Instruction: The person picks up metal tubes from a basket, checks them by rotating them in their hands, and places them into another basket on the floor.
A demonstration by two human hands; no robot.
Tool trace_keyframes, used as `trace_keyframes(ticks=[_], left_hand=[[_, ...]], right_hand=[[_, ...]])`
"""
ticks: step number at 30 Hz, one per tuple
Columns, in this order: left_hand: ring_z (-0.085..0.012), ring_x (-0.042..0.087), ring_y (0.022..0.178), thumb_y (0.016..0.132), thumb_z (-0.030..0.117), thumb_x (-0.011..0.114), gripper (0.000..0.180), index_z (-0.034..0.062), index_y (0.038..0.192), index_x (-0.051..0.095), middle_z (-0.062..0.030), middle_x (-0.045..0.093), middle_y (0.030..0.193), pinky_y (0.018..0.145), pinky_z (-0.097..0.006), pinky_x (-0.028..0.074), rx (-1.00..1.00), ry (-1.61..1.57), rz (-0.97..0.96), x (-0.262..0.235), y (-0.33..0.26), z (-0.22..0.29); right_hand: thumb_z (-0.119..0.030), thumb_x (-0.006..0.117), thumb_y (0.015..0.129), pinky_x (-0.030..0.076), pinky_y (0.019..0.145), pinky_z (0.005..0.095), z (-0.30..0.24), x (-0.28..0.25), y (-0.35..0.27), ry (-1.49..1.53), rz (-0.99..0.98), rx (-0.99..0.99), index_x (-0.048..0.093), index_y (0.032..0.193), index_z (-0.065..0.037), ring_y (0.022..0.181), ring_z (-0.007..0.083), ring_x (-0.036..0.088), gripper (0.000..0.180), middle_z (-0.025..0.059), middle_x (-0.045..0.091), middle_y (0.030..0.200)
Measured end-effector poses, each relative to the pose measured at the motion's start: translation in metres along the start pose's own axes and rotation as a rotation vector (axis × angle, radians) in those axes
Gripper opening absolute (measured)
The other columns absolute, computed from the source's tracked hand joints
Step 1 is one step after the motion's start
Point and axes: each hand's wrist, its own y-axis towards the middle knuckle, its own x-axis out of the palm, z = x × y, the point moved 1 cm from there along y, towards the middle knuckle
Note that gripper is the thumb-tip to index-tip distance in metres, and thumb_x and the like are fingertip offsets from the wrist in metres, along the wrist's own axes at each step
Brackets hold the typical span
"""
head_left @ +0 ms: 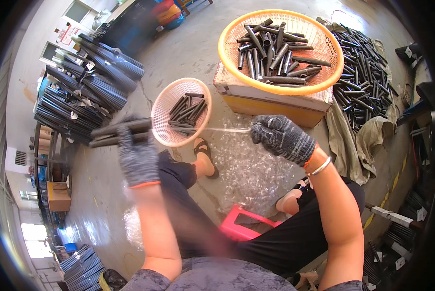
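Observation:
My left hand [139, 160], in a dark grey knitted glove with an orange cuff, grips a few short black tubes [105, 131]; hand and tubes are blurred by motion. My right hand [280, 138], in a matching glove, is closed on one end of a thin, pale see-through plastic strip [227, 129]. The strip runs left from this fist toward the tubes, and its far end is too faint to make out. Between and beyond my hands stands a small pinkish basket [158, 114] with several black tubes [188, 114] in it.
A large orange-rimmed basket [229, 63] of black tubes sits on a cardboard box [270, 102]. More tubes [358, 77] lie heaped on cloth at right. Crumpled clear plastic scraps [249, 169] cover the floor by a pink stool [234, 228]. Bundled long rods [72, 102] are stacked left.

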Motion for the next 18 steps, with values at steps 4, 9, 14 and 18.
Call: trace_keyframes(ticks=[4,9,14,18], left_hand=[[-0.0196,0.057,0.102,0.086,0.016,0.061,0.028,0.0044,0.111,0.057,-0.0102,0.062,0.107,0.093,-0.036,0.047,0.173,0.097,0.256,-0.046,0.022,0.051],[-0.0174,0.059,0.090,0.086,0.013,0.062,0.023,0.0041,0.106,0.057,-0.0082,0.062,0.101,0.081,-0.032,0.049,0.134,0.559,0.002,0.011,-0.028,0.009],[-0.0208,0.060,0.092,0.084,0.008,0.064,0.030,0.0019,0.111,0.052,-0.0096,0.061,0.099,0.085,-0.033,0.047,-0.145,0.466,-0.252,0.065,-0.071,-0.051],[-0.0231,0.056,0.101,0.085,0.010,0.062,0.032,0.0022,0.114,0.051,-0.0116,0.058,0.106,0.088,-0.037,0.048,-0.250,0.274,-0.272,0.083,-0.067,-0.068]], right_hand=[[-0.023,0.055,0.090,0.044,0.063,0.0397,0.039,-0.024,0.002,-0.390,0.337,-0.241,0.060,0.079,-0.001,0.067,0.0308,0.059,0.025,0.0138,0.063,0.072],[-0.035,0.083,0.058,0.044,0.092,0.0370,0.020,-0.021,-0.004,-1.020,0.030,0.180,0.034,0.135,-0.006,0.112,0.0373,0.051,0.096,0.0231,0.050,0.124],[-0.013,0.085,0.058,0.048,0.075,0.0285,-0.006,0.006,0.003,0.195,-0.006,-0.180,0.031,0.138,-0.008,0.089,0.0170,0.057,0.097,0.0125,0.052,0.122],[-0.012,0.072,0.077,0.044,0.050,0.0217,-0.022,0.058,0.010,0.471,-0.245,-0.251,0.041,0.132,-0.008,0.059,0.0095,0.053,0.063,0.0055,0.059,0.088]])
